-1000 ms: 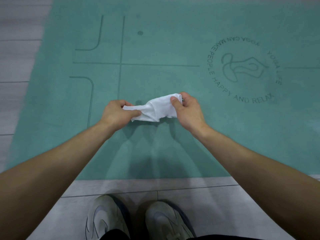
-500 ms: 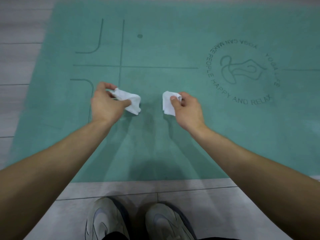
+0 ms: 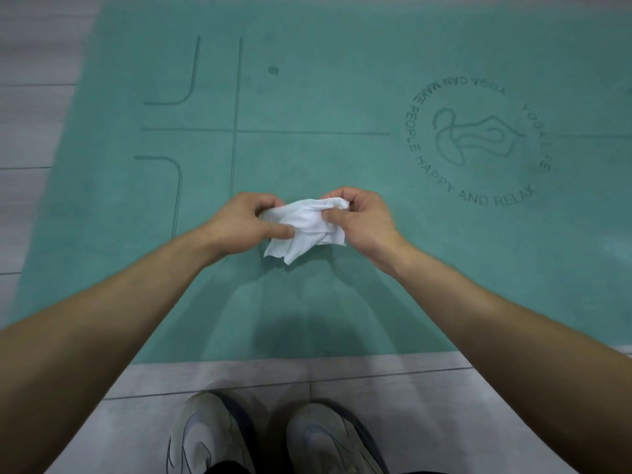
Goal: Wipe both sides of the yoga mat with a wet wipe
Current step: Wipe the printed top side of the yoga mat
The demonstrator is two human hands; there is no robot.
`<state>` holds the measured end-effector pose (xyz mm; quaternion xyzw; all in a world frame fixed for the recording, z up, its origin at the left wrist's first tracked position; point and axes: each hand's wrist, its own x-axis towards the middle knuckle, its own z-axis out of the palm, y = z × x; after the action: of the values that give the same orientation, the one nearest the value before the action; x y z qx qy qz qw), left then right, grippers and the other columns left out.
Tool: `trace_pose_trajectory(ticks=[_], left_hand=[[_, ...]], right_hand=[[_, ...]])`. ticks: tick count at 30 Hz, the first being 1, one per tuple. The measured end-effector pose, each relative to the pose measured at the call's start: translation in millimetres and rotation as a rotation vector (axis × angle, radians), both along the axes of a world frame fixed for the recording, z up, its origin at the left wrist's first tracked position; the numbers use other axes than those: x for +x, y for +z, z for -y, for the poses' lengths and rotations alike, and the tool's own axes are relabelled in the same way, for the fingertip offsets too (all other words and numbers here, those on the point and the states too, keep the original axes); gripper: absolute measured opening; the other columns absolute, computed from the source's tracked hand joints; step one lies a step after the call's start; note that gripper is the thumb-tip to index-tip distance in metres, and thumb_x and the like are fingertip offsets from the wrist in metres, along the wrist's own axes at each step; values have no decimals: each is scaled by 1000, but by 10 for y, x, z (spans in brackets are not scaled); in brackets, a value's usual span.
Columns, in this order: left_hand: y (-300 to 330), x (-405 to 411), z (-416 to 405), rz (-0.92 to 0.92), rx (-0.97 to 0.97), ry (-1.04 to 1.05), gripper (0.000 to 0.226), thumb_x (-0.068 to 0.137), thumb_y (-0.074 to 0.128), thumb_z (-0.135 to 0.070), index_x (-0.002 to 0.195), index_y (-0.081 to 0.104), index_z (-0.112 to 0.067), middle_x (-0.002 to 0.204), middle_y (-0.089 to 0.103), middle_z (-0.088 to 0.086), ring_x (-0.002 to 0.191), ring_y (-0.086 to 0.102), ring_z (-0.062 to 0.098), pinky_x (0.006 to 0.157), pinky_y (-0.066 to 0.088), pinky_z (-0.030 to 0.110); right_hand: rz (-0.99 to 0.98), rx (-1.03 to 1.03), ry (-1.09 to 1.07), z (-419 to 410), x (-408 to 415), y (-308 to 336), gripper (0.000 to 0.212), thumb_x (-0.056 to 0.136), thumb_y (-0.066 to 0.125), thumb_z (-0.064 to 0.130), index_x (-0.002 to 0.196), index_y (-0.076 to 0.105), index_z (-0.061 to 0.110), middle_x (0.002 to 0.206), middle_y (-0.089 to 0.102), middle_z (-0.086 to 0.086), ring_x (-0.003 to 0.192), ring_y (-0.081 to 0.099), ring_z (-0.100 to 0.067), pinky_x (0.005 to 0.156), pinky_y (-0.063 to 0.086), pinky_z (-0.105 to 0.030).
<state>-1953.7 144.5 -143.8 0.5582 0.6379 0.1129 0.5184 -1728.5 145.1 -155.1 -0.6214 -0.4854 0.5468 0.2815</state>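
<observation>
- White wet wipe (image 3: 306, 225) bunched mid-air between both hands, above near half of teal yoga mat (image 3: 342, 302); not touching mat.
- Left hand (image 3: 244, 225) pinching wipe's left end, thumb on top, fingers curled under.
- Right hand (image 3: 362, 220) pinching wipe's upper right edge, thumb and forefinger clamped on it.
- Mat flat on grey tile floor (image 3: 376, 381), printed face up: guide lines, round logo (image 3: 478, 142) to the right. Underside hidden.
- Judged step: still unfolding or re-bunching wipe, no wiping contact yet. Both sides of mat likely still to do.
- Risk: thin, wet sheet pulled from two ends, so may tear; opposing tug the cause.
- Risk: crumpled wad means small contact patch, streaky coverage, missed strips near mat edges.
- Risk: loose lower corner hanging free, could drag or fold under on first stroke.
- Risk: sneakers (image 3: 273, 439) just off near edge of mat; stepping forward would soil wiped area.
- Risk: flipping mat later onto unwiped tile would re-dirty the cleaned face.
- Cannot tell how damp the wipe is.
</observation>
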Motion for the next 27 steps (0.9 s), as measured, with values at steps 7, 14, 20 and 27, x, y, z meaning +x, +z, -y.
trace_pose_trajectory(ticks=[7,14,20,27], left_hand=[[45,219,80,-268,330,81,26,76,88,-32,88,68,-20,77,69,-6,70,64,12,64,51,29],[2,290,123,192,-40,-10,36,92,63,14,119,73,-7,111,79,7,108,75,17,100,58,32],[-164,82,14,-386,369,-205,36,85,73,-15,120,71,-25,119,69,1,112,65,22,100,51,36],[-134,46,-137,-579,380,-413,66,83,78,-35,144,55,-26,146,51,4,135,48,30,115,43,45]], right_hand=[[243,-45,-56,74,-183,-135,39,90,68,52,112,73,20,98,76,0,89,72,-21,82,59,-36],[268,55,-162,-29,85,-186,5,94,71,19,99,69,21,85,70,3,79,65,-17,71,47,-30],[773,469,366,-142,771,-551,46,108,43,23,154,49,27,168,36,-10,155,33,-27,124,33,-44],[941,465,601,75,736,-756,81,104,31,70,169,9,27,176,-8,-5,161,-19,-16,132,7,-45]])
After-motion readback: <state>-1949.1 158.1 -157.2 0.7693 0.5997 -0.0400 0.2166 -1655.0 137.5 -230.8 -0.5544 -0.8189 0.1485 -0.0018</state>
